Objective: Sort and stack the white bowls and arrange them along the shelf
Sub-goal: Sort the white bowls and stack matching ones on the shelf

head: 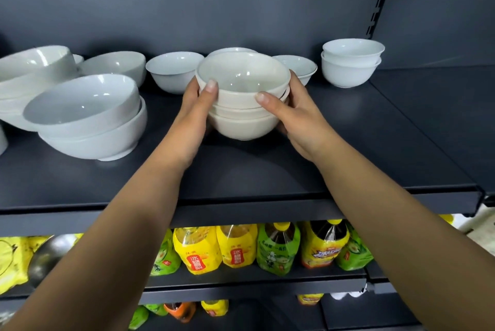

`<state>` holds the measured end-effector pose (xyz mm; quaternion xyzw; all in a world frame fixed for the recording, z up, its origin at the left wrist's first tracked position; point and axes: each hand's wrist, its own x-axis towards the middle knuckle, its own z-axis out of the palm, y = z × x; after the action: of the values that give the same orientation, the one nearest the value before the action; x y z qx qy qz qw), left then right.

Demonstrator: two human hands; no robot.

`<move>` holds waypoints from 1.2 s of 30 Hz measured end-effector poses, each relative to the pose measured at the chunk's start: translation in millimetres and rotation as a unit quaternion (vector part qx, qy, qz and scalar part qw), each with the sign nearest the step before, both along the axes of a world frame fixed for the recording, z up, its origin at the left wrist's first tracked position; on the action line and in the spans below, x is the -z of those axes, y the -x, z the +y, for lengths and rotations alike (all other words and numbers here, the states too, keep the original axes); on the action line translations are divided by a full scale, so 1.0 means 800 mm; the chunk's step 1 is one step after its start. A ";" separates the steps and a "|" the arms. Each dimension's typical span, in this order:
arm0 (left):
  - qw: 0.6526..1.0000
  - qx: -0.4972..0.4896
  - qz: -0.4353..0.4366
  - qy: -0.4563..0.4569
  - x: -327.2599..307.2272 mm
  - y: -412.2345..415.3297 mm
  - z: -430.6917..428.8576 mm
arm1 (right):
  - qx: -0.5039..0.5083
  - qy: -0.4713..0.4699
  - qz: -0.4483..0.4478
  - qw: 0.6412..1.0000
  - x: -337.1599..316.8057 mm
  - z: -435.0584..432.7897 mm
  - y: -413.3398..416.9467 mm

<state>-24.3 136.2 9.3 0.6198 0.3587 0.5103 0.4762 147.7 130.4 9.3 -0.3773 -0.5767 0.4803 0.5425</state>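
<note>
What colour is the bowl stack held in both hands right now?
Cream off-white stack, warmer than the neighbouring white bowls; clearest in the head view.

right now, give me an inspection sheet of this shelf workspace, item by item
surface: dark shelf, bowls along its back half.
job's things: cream stack of three bowls at centre; large white stack at left; small white stack of two at far right; single white bowls behind, unstacked.
clutter: nothing seen.
grippers: left hand and right hand grip the cream stack from opposite sides, thumbs against the top bowl.
cables: nothing seen.
surroundings: dark back panel; drink bottles on the lower shelf.
</note>
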 end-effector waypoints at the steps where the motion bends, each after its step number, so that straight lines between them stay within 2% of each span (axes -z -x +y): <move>1: 1.000 0.011 -0.010 0.009 0.001 -0.002 -0.001 | -0.005 -0.003 0.000 1.000 0.000 -0.001 0.000; 3: 1.000 -0.001 -0.017 0.003 0.003 -0.001 -0.002 | -0.018 -0.007 -0.014 1.000 0.000 -0.002 0.004; 7: 0.993 -0.106 0.007 -0.046 0.000 0.010 -0.002 | -0.071 0.018 -0.056 0.996 -0.002 0.004 0.011; 10: 0.987 -0.141 0.044 -0.061 -0.003 0.013 -0.004 | -0.102 0.059 -0.043 0.992 -0.016 0.014 0.004; 13: 0.979 -0.171 0.080 -0.072 0.001 0.010 -0.006 | -0.001 0.092 -0.026 0.995 -0.023 0.032 -0.022; 15: 0.974 -0.195 0.084 -0.077 0.002 0.009 -0.004 | 0.113 0.057 -0.071 0.989 -0.024 0.049 -0.044; 17: 0.968 -0.213 0.098 -0.090 0.003 0.009 0.001 | 0.174 0.042 -0.128 0.976 -0.018 0.065 -0.065; 24: 0.953 -0.250 0.123 -0.117 0.010 0.006 0.012 | 0.237 0.024 -0.245 0.940 0.013 0.111 -0.080; 30: 0.950 -0.265 0.117 -0.111 0.009 0.003 0.014 | 0.243 0.020 -0.231 0.942 0.011 0.120 -0.087; 36: 0.954 -0.255 0.110 -0.110 0.005 -0.001 0.015 | 0.242 0.026 -0.277 0.929 0.006 0.065 -0.095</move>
<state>-23.3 148.2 5.2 0.6081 0.4968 0.5800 0.2166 223.4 182.6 4.6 -0.6375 -0.5827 0.2254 0.4509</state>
